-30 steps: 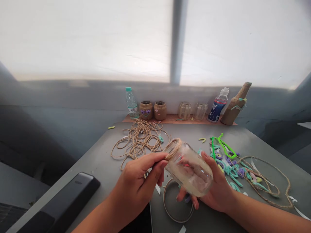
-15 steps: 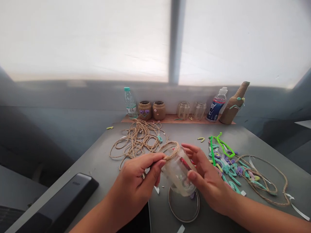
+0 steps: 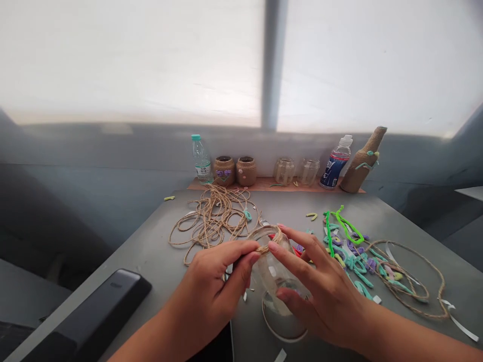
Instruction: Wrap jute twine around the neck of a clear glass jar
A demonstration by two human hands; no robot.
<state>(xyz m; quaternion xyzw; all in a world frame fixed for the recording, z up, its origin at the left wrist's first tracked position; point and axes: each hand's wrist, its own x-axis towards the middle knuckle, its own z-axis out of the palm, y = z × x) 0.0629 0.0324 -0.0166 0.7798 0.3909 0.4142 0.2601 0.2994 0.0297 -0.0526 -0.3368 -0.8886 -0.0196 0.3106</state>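
Observation:
A clear glass jar is tilted in front of me, with jute twine wound around its neck. My left hand pinches the twine between thumb and forefinger at the left of the rim. On the other side my right hand holds the jar, its fingertips on the twine at the neck and its thumb against the glass. Below the jar, a loop of twine rests on the table. Behind my left hand spreads a loose tangle of twine.
Fuzzy coloured pieces and bright green stems lie at right. Along the back ledge stand a water bottle, two twine-wrapped jars, glass jars, a blue-labelled bottle and a wrapped bottle. A black case lies at left.
My right hand has moved from the jar's side up towards its neck, the fingers now reaching over the twine. My left hand keeps its pinch in nearly the same place.

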